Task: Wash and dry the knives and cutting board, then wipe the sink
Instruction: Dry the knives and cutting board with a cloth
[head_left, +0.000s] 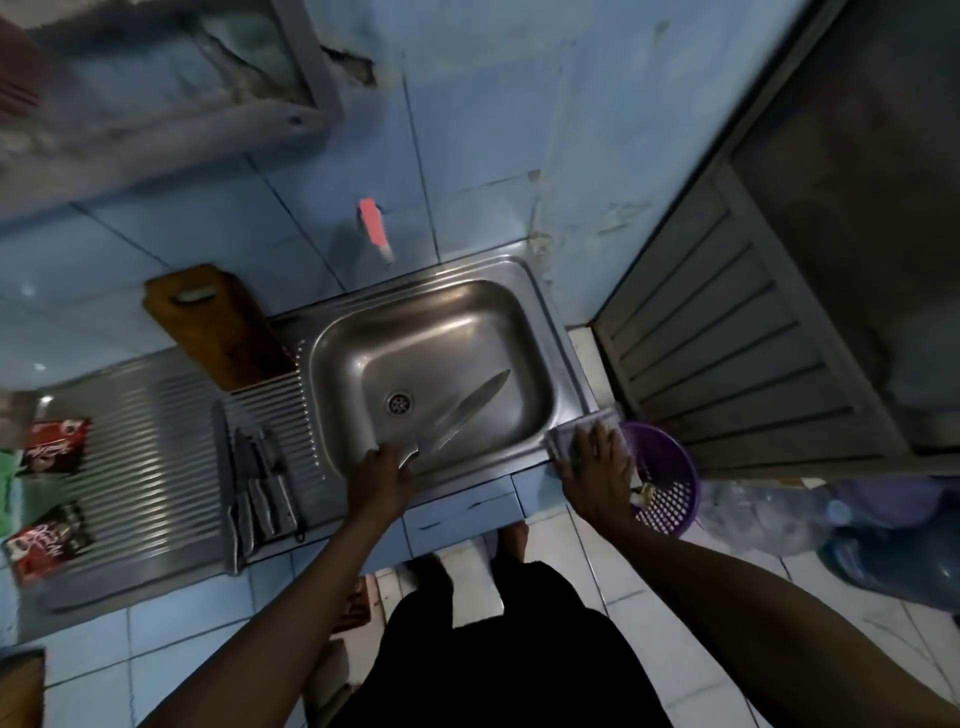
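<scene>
My left hand (385, 470) grips the handle of a large steel knife (470, 408) whose blade points up and right over the basin of the steel sink (332, 332). At the sink's front right corner, my right hand (597, 457) lies with spread fingers on a grey cloth (563, 436). Several other knives (260, 480) lie side by side on the ribbed drainboard (156, 457) left of the basin. A brown wooden cutting board (218, 325) leans against the blue tiled wall behind the drainboard.
A red-handled tap (374, 226) sticks out of the wall above the sink. Two red packets (49, 538) lie at the drainboard's left end. A purple perforated basket (665, 483) stands right of the sink, beside a louvred door (727, 332) and a blue water jug (893, 551).
</scene>
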